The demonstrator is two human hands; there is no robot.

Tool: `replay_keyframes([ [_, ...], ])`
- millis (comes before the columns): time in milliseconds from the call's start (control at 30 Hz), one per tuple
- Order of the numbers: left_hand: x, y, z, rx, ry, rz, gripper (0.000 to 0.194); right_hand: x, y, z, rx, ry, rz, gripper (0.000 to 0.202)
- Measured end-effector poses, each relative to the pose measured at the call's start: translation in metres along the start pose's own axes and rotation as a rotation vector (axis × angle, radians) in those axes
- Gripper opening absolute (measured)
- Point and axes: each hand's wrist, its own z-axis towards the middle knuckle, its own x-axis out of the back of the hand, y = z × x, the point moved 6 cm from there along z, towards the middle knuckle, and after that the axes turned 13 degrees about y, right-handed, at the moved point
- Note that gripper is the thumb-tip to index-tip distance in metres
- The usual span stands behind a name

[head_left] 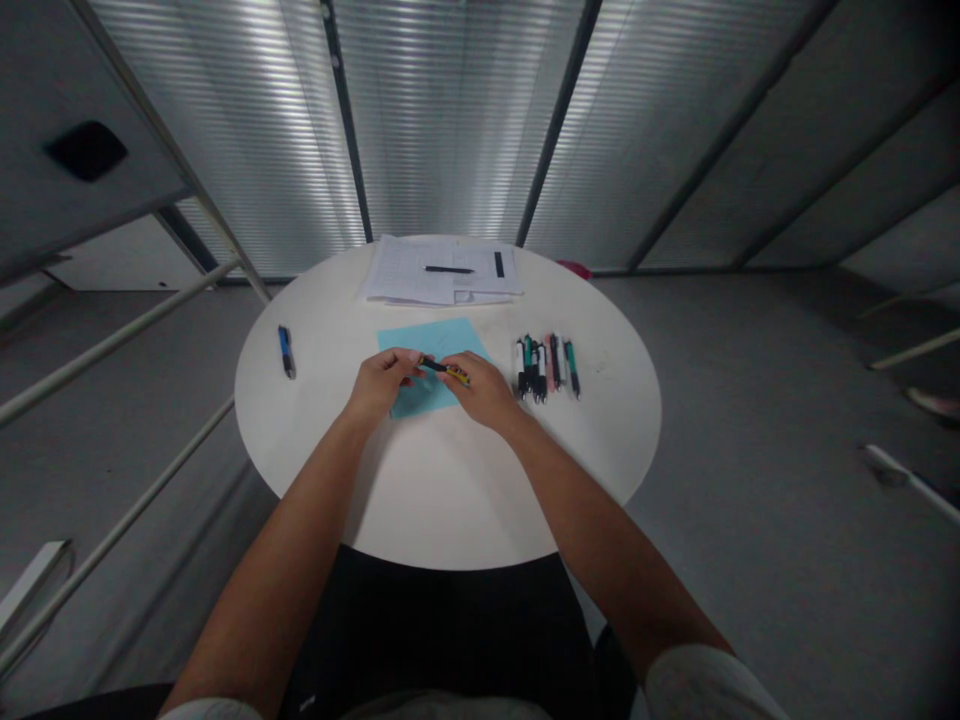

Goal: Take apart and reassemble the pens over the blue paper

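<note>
Over a light blue sheet (424, 400) on the round white table, both hands hold one black and yellow pen (435, 366) between them. My left hand (386, 383) pinches its black end on the left. At the yellow end, my right hand (476, 387) has its fingers closed round the barrel. The pen lies nearly level, its right end slightly lower in the view. Just right of my right hand, several pens (541, 370) with black, green, white and pink parts lie side by side on the table.
A blue pen (286, 350) lies near the left edge of the white table (450, 510). Papers (412, 275) are spread at the far edge, with a black pen (448, 269) on top. Metal rails (120, 333) stand at the left, and a ribbed wall rises behind the table.
</note>
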Motion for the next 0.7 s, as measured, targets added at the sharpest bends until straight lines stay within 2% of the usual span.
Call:
replay_keyframes([
  [100,0.000,-0.001,0.000,0.007,-0.007,-0.018,0.039,0.000,0.005,0.000,-0.066,0.043,0.082,0.020],
  [200,-0.002,0.000,-0.002,-0.002,-0.034,0.002,0.040,-0.007,0.013,-0.002,-0.220,0.017,0.257,0.025],
  [300,0.004,0.000,0.001,-0.091,0.009,0.104,0.038,-0.011,0.020,-0.001,-0.348,0.020,0.423,0.033],
  [367,0.014,0.003,0.005,-0.243,0.111,0.293,0.033,-0.009,0.021,0.002,-0.373,0.064,0.479,0.035],
  [433,0.022,0.005,0.009,-0.424,0.224,0.590,0.033,-0.006,0.021,0.005,-0.368,0.102,0.505,0.037],
  [500,0.028,0.004,0.011,-0.502,0.302,0.828,0.041,-0.004,0.021,0.006,-0.361,0.113,0.522,0.038],
  [600,0.026,-0.003,0.012,-0.448,0.262,1.146,0.047,-0.006,0.019,0.005,-0.351,0.104,0.533,0.037],
  [700,0.018,-0.004,0.007,-0.426,0.168,1.313,0.044,-0.006,0.018,0.003,-0.329,0.103,0.508,0.034],
])
